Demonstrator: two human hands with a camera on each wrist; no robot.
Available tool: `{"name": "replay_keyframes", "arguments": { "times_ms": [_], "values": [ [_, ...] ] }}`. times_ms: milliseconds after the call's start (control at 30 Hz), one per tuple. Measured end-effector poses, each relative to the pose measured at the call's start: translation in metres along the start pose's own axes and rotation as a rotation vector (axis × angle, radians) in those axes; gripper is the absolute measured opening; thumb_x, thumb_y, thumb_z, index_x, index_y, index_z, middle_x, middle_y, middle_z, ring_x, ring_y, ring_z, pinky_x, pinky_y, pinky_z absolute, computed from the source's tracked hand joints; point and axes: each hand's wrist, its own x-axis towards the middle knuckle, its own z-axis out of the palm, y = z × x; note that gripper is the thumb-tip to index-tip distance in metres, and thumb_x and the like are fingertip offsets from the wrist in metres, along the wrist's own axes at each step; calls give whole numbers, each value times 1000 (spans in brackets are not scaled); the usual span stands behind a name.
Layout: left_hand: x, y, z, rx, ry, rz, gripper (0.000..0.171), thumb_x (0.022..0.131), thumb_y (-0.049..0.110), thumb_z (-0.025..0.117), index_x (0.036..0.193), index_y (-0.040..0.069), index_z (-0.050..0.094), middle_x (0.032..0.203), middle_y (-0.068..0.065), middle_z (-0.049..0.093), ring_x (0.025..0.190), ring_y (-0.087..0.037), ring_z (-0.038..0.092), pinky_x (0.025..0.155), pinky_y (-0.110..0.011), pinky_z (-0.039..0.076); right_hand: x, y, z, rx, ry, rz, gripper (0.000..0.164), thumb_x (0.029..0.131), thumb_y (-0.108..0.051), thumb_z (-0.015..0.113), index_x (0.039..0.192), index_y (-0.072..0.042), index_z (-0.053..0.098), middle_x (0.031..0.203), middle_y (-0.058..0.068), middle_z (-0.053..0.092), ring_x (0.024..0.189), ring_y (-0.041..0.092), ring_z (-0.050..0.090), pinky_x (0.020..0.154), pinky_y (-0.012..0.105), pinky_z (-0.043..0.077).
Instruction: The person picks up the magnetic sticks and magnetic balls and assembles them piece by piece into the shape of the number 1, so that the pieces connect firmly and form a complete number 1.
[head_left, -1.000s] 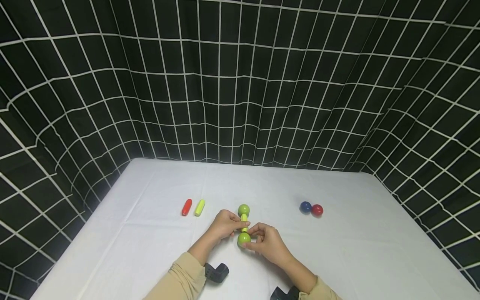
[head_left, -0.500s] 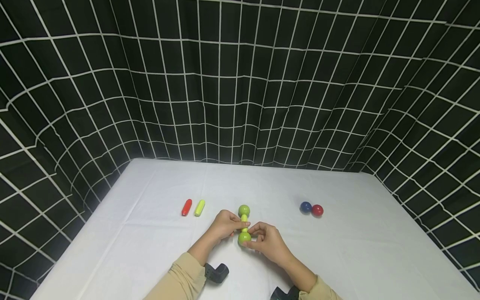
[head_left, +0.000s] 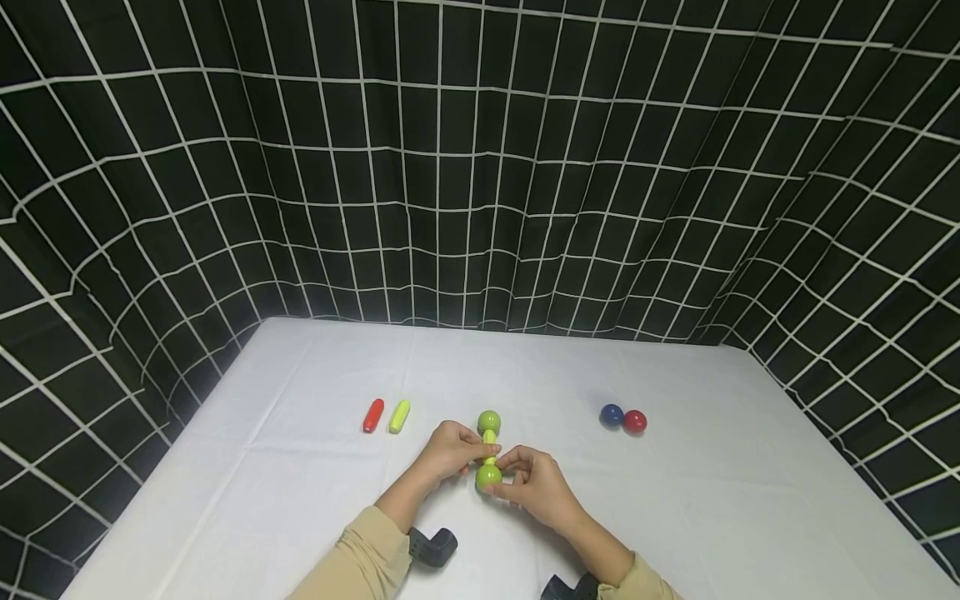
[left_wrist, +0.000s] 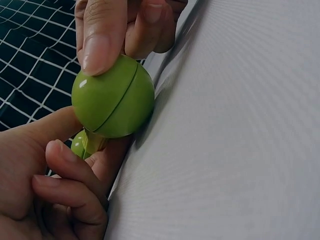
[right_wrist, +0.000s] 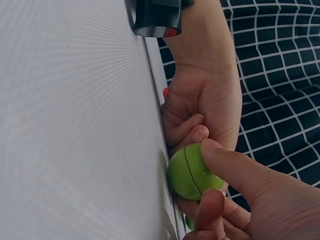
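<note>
Two green balls joined by a yellow-green rod [head_left: 489, 437] lie in a line at the middle of the table. My left hand [head_left: 452, 452] pinches the rod between thumb and fingers from the left. From the right, my right hand [head_left: 542, 487] holds the near green ball [head_left: 488, 476] between thumb and fingertips. The far green ball [head_left: 489, 421] sits at the rod's other end, untouched. In the left wrist view, a thin seam runs round the near ball [left_wrist: 117, 102], which hides most of the rod. The right wrist view shows this ball [right_wrist: 186, 172] close by the white cloth.
A red rod [head_left: 373, 416] and another yellow-green rod [head_left: 400, 417] lie to the left. On the right, a blue ball [head_left: 611, 415] and a red ball [head_left: 635, 422] sit side by side. White cloth [head_left: 712, 500] covers the table; a dark gridded curtain [head_left: 465, 167] surrounds it.
A dark band showed between rod and near ball one second ago; now the yellow-green runs right up to the ball. Both hands have kept their places and grips.
</note>
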Motion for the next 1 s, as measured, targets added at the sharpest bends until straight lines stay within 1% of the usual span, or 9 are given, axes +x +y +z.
{"name": "replay_keyframes", "arguments": {
  "times_ms": [100, 333, 400, 533, 633, 700, 867, 1000],
  "values": [
    [-1, 0, 0, 3, -2, 0, 32, 77, 36, 74, 73, 5, 69, 51, 5, 52, 39, -4, 37, 38, -16, 30, -1, -1, 0, 17, 3, 2, 38, 72, -17, 78, 98, 4, 61, 92, 16, 70, 42, 0, 42, 40, 12, 31],
    [0, 0, 1, 19, 7, 0, 32, 78, 37, 72, 70, 6, 68, 49, 6, 50, 38, -4, 37, 38, -16, 30, 0, -1, -1, -9, 4, -11, 38, 73, -18, 78, 97, 5, 60, 80, 11, 69, 42, 0, 42, 39, 12, 30],
    [0, -1, 1, 20, 6, 5, 33, 78, 37, 72, 69, 6, 68, 50, 6, 52, 38, -4, 38, 38, -15, 30, 0, -1, -1, -8, 3, -13, 37, 73, -18, 78, 96, 5, 60, 80, 11, 69, 42, 0, 43, 40, 11, 30],
    [-2, 0, -2, 9, 2, 25, 33, 80, 35, 70, 70, 4, 69, 56, 2, 61, 38, -3, 41, 38, -15, 31, 0, 1, 0, -6, -3, -17, 36, 73, -17, 78, 95, 5, 60, 86, 15, 69, 42, 0, 43, 40, 11, 31],
    [-2, 1, -8, 3, 12, 31, 32, 82, 33, 69, 73, 2, 69, 60, -1, 66, 39, -3, 43, 39, -15, 32, 1, 2, 0, -14, -6, -17, 35, 73, -17, 78, 95, 4, 60, 88, 15, 70, 43, 0, 43, 40, 11, 32],
    [-2, 2, -13, 17, 28, 32, 30, 82, 32, 69, 76, 2, 69, 64, -3, 67, 41, -4, 44, 39, -15, 33, 1, 2, 0, -15, -7, -14, 35, 73, -17, 78, 95, 4, 60, 88, 16, 70, 43, 0, 43, 40, 12, 32],
    [-1, 4, -31, 43, 91, 20, 25, 83, 27, 68, 88, 3, 70, 74, -5, 70, 44, -7, 44, 41, -18, 34, 0, 2, 0, -2, -3, -1, 34, 73, -16, 78, 95, 4, 60, 89, 16, 70, 43, 0, 43, 40, 12, 32],
    [-1, 5, -45, 49, 148, 0, 24, 81, 25, 69, 95, 6, 71, 84, -7, 71, 44, -7, 43, 43, -20, 34, 0, 1, 0, 6, -4, 6, 33, 73, -14, 78, 95, 3, 61, 86, 13, 70, 43, 1, 44, 41, 12, 33]
  ]
}}
